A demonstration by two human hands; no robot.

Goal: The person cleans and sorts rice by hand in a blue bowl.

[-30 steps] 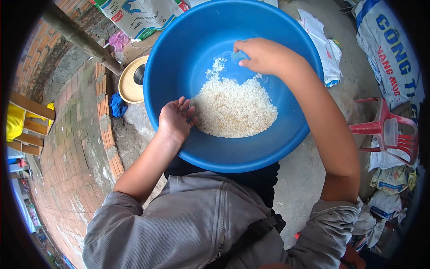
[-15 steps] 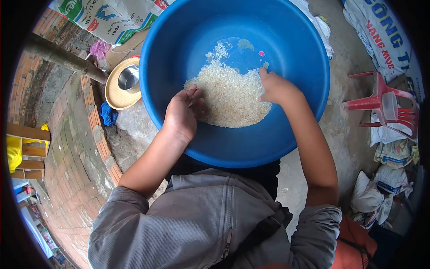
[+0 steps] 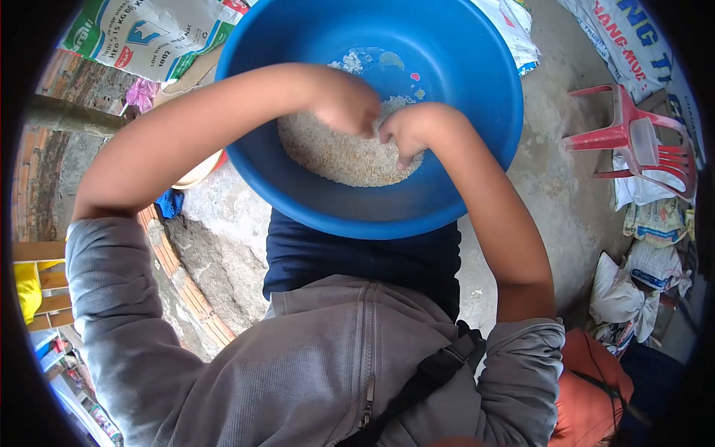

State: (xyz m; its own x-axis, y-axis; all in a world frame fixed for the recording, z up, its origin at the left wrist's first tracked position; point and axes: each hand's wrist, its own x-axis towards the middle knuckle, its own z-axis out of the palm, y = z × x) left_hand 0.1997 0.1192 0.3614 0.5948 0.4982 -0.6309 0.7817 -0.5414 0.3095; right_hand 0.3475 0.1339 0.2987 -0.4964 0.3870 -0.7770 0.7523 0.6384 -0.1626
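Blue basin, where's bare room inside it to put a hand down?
Bare blue floor lies beyond the rice, toward the basin's far wall. Mid-basin is crowded: left hand and right hand meet on the rice.

Rice [image 3: 328, 153]: pale, loose heap on the bottom of the blue plastic basin [image 3: 462, 160]. Left hand [image 3: 344, 100] and right hand [image 3: 406, 130] both knuckles-up on the heap's far side, nearly touching each other. Basin round, deep, upright, rim encircling both hands.
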